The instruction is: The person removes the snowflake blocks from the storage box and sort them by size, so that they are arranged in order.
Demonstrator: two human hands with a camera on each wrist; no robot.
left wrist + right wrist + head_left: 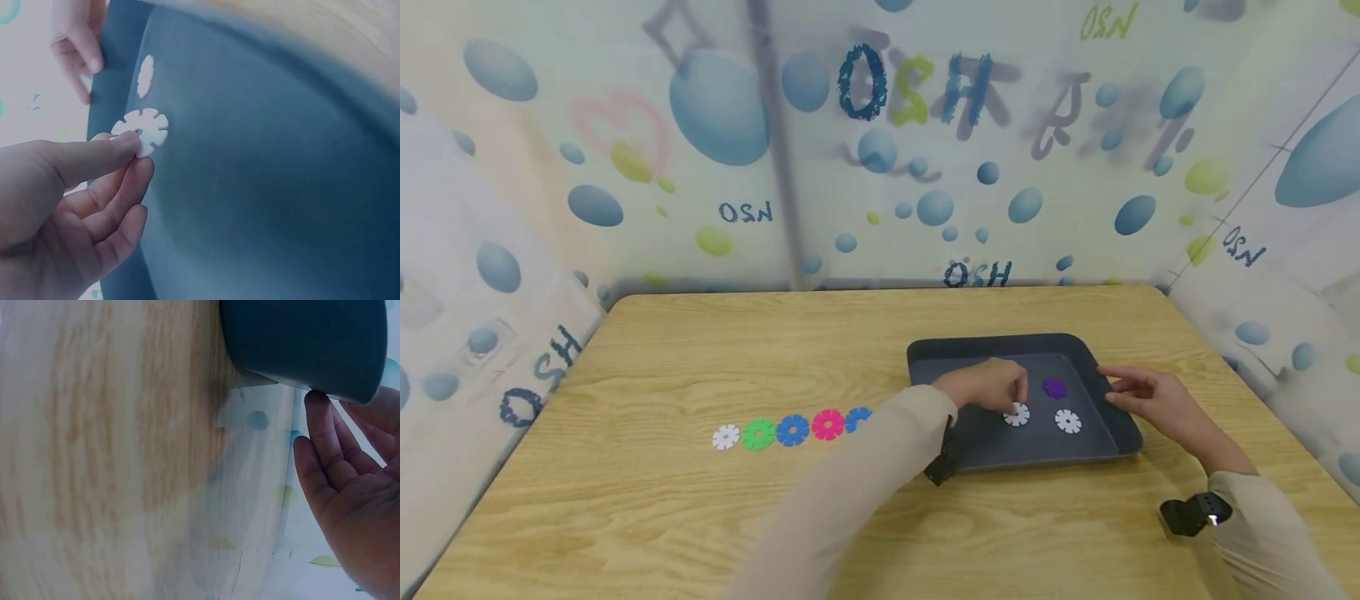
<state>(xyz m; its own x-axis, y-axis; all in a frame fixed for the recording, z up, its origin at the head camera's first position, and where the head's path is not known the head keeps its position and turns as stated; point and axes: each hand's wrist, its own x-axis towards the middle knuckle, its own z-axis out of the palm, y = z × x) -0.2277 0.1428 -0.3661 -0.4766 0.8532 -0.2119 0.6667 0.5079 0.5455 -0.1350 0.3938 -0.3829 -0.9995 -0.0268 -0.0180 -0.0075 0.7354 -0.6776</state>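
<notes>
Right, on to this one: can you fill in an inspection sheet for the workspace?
Surface: wooden table, light grain.
Job's things: dark tray holding a purple disc and a white disc; left of it, a row of white, green, blue, pink and blue discs, the last partly behind the left sleeve.
Clutter: nothing seen.
Grips: left grip pinches another white disc over the tray; right grip touches the tray's right edge.
Wrists: black bands.
Cables: nothing seen.
Surroundings: backdrop printed with bubbles and lettering.

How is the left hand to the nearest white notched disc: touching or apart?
Touching. The left wrist view plainly shows the left hand pinching the white notched disc with its fingers.
</notes>
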